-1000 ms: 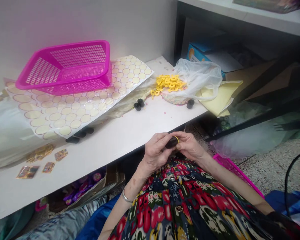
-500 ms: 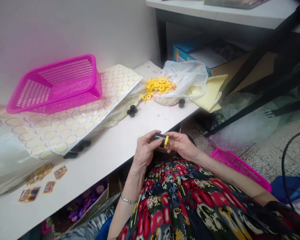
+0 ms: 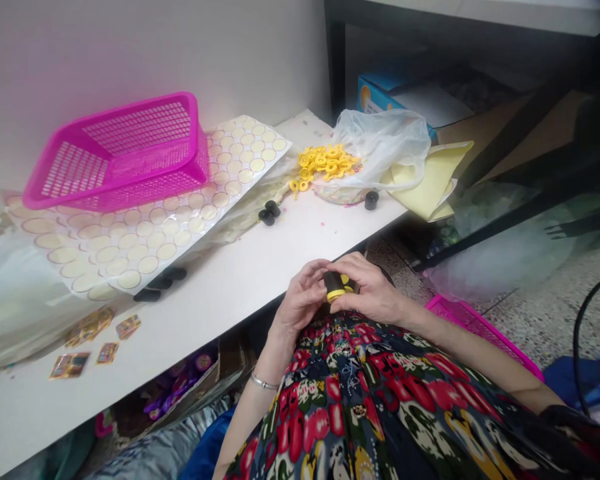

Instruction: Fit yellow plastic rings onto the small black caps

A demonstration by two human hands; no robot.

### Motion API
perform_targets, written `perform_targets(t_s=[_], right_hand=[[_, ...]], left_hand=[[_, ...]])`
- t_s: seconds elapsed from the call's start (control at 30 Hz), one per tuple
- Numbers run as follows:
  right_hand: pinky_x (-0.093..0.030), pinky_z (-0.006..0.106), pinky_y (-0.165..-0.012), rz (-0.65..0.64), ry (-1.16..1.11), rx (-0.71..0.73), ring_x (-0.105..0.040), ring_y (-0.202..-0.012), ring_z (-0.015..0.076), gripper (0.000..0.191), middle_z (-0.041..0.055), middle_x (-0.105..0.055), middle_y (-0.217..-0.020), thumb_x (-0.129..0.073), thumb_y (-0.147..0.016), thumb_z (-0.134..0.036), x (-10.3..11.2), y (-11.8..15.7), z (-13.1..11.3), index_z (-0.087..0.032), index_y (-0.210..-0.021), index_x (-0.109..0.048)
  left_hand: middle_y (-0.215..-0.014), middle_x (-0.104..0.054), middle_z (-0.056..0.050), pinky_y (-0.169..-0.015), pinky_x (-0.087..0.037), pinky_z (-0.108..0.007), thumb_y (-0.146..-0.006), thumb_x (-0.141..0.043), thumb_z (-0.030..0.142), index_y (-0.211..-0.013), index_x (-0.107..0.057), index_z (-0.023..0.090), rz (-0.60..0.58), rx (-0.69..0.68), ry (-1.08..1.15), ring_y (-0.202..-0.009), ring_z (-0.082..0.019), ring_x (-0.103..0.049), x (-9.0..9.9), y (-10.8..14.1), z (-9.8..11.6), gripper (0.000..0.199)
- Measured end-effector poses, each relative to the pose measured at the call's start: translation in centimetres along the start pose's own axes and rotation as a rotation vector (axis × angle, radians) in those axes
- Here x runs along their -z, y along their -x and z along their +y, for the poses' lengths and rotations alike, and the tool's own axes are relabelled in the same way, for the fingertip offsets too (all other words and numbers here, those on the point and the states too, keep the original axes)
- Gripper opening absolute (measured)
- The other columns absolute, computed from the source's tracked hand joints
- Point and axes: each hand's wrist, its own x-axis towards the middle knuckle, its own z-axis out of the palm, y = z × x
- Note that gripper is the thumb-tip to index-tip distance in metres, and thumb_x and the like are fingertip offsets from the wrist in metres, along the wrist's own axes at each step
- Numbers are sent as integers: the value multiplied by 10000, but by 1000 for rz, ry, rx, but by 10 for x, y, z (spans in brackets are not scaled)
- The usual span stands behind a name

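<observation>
A small black cylinder with a yellow rim [image 3: 334, 283] is between my two hands, just above my lap at the table's front edge. My right hand [image 3: 373, 293] grips it, thumb below and fingers above. Curled against its other side are the fingers of my left hand [image 3: 300, 297]; part of its grip is hidden. A second yellow patch shows between my right fingers. Farther back lie a pile of yellow plastic ring pieces [image 3: 325, 162], a pair of black cylinders [image 3: 269, 213] and a single black cylinder [image 3: 371, 200].
A pink basket [image 3: 115, 200] stands on sheets of round stickers [image 3: 167, 251] at the left. Shiny printed cards [image 3: 70, 365] and black pieces [image 3: 163, 283] lie nearby. A clear plastic bag [image 3: 387, 143] and yellow paper [image 3: 430, 187] are at the right end. Another pink basket [image 3: 480, 331] is on the floor.
The cylinder has turned so its yellow rim faces down toward me instead of right. My right hand has closed farther over it. The view has shifted slightly.
</observation>
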Motion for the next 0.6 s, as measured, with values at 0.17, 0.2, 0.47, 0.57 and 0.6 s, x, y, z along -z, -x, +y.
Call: perform_targets(t_s=[0.17, 0.2, 0.47, 0.57, 0.6], right_hand=[[-418, 338, -815, 22, -61, -116, -503, -909, 184, 443, 39, -577, -960, -679, -700, -267, -5, 0, 4, -213, -1124, -563], [-425, 323, -800, 10, -105, -156, -510, -894, 175, 426, 37, -570, -967, -662, -713, -261, -6, -1, 4, -214, -1124, -563], [-445, 293, -722, -111, -120, -251, -533, -823, 170, 270, 44, -565, -922, -565, -760, -215, -14, 5, 5, -202, -1028, -590], [-440, 307, -743, -63, -102, -229, -527, -839, 181, 253, 50, -558, -901, -565, -761, -216, -22, 4, 15, -195, -1012, -597], [-441, 307, -752, -83, -142, -232, -526, -851, 180, 266, 50, -554, -918, -564, -765, -220, -24, 3, 17, -198, -1028, -595]], left_hand=[[-1039, -624, -67, -762, -502, -284, -522, -771, 103, -1149, -567, 190, 30, -72, -222, -885, -165, -586, 1, 12, -1, 665], [-1005, -632, -60, -760, -506, -292, -536, -769, 120, -1154, -568, 190, 57, -76, -260, -858, -157, -590, -1, 13, -2, 654], [-782, -587, -22, -603, -485, -235, -518, -789, 259, -965, -668, 140, 194, -72, -496, -627, -92, -536, -10, 16, -10, 478], [-678, -564, -2, -574, -475, -229, -482, -804, 277, -961, -664, 112, 246, -78, -435, -574, -80, -516, -3, 14, -16, 526], [-656, -566, 2, -573, -480, -232, -467, -810, 280, -966, -659, 105, 274, -75, -401, -566, -82, -520, -1, 14, -16, 550]])
